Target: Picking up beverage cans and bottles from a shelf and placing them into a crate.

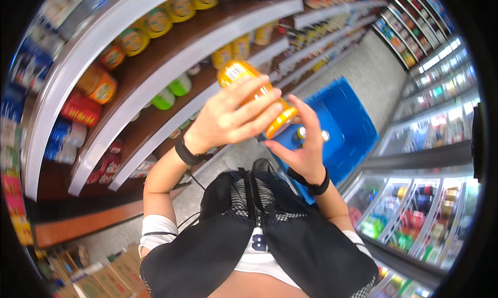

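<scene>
My left hand [231, 113] is wrapped over an orange-and-yellow bottle [236, 72] and grips it in the air, tilted. A barcode shows on its upper left end; my fingers cover much of the middle. At the bottle's lower right end is my right hand [306, 147], thumb and fingers spread in a curve around that end. Whether they touch it is hard to see. Beneath my right hand stands a blue plastic crate [358, 121], with a couple of small round-topped items [325, 136] inside, partly hidden by the hand.
On the left, curved-looking shelves [171, 72] carry rows of orange, red, green and blue drinks. Glass-doored coolers [415, 210] full of drinks line the right. Cardboard boxes [111, 277] lie at lower left. Grey tiled floor [381, 54] runs beyond the crate towards another shelf [412, 25].
</scene>
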Action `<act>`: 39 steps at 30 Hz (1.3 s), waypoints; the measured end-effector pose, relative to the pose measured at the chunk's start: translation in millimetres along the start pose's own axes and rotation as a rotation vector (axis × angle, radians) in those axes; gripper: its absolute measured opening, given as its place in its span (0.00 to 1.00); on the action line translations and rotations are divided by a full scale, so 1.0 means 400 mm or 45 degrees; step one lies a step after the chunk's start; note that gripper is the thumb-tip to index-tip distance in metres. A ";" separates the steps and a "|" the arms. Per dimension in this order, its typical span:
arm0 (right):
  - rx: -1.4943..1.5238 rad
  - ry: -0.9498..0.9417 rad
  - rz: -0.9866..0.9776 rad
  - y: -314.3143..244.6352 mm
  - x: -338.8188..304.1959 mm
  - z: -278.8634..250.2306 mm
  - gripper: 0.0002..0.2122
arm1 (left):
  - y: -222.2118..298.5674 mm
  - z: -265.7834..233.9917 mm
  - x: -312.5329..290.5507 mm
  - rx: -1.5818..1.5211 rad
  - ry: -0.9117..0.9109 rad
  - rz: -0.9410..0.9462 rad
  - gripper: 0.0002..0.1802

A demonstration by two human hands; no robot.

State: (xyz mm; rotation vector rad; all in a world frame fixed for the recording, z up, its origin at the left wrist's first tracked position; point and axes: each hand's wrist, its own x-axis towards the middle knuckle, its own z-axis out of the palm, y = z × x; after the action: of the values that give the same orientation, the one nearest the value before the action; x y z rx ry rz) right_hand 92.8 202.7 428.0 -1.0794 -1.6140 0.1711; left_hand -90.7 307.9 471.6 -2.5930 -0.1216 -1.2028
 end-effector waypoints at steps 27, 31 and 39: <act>-0.831 0.047 1.484 0.244 -0.570 -0.059 0.25 | 0.542 0.661 -0.317 -1.520 -0.967 -1.027 0.41; -0.830 -0.028 1.579 0.327 -0.635 -0.068 0.26 | 0.549 0.639 -0.281 -1.656 -0.946 -1.253 0.35; -0.880 -0.348 1.756 0.485 -0.758 -0.041 0.29 | 0.426 0.438 -0.380 -1.322 -1.073 -1.440 0.17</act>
State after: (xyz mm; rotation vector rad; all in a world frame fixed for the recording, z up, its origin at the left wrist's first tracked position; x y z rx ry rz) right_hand 197.2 91.5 101.5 -2.6684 -0.8520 0.7088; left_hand -27.8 201.3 211.8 -3.9305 -1.7027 -0.1200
